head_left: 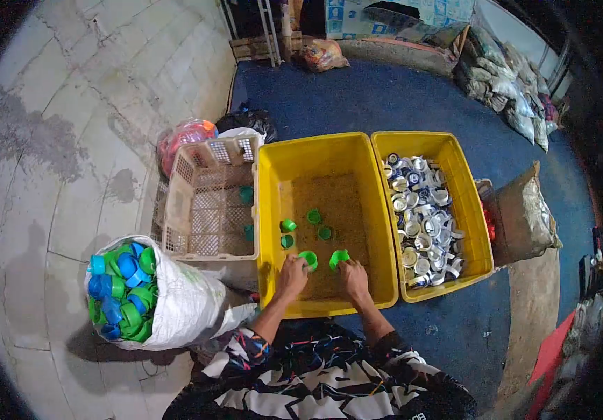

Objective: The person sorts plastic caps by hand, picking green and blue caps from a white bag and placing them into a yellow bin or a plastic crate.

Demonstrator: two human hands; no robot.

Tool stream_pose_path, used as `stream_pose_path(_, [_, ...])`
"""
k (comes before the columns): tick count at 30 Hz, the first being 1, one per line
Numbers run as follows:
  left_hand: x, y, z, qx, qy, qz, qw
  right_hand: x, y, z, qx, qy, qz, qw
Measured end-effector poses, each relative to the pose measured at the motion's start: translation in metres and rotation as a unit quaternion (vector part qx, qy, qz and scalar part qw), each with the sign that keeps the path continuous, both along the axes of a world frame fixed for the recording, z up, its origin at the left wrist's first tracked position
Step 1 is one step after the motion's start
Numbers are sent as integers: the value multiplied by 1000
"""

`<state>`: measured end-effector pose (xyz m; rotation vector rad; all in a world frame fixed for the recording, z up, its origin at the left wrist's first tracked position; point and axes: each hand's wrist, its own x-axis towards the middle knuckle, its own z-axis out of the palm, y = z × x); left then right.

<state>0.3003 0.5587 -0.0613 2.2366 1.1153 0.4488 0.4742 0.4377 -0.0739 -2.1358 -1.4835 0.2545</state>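
Inside the yellow tub (315, 157), near its front wall, both my hands are at work. My left hand (292, 275) is closed on the edge of a green plastic cap (308, 260). A second green plastic cap (338, 260) is gripped by my right hand (352, 276), a short way to the right. Just beyond my hands, several loose green caps lie on the tub's brown, dirty floor: one cap (288, 225) near the left wall, another cap (314, 216) farther back, and one (324, 232) near the middle. My fingertips are partly hidden by the caps.
A second yellow tub (480, 241) of white and silver caps adjoins on the right. At left stand a pale plastic crate (210, 256) and a white sack (186, 304) of green and blue caps. A tan sack (522, 213) stands at right; filled bags (508, 84) line the back.
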Motion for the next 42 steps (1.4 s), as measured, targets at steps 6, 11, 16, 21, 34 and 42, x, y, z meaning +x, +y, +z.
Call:
stream_pose_path(6, [63, 72, 25, 172, -87, 104, 976, 60, 74, 11, 74, -7, -7, 997])
stream_pose_path(11, [45, 69, 33, 80, -38, 101, 991, 59, 76, 24, -13, 39, -1, 999])
stream_pose_path(16, [6, 27, 33, 29, -53, 133, 989, 42, 50, -40, -38, 39, 0, 999])
stream_pose_path(21, [-44, -18, 37, -48, -13, 130, 990, 27, 10, -80, -140, 33, 69, 987])
stream_pose_path(34, [-160, -76, 152, 18, -94, 189, 977, -30, 69, -85, -124, 268, 102, 950])
stream_pose_path(42, [-228, -108, 218, 68, -169, 233, 955, -176, 133, 150, 79, 104, 310, 942])
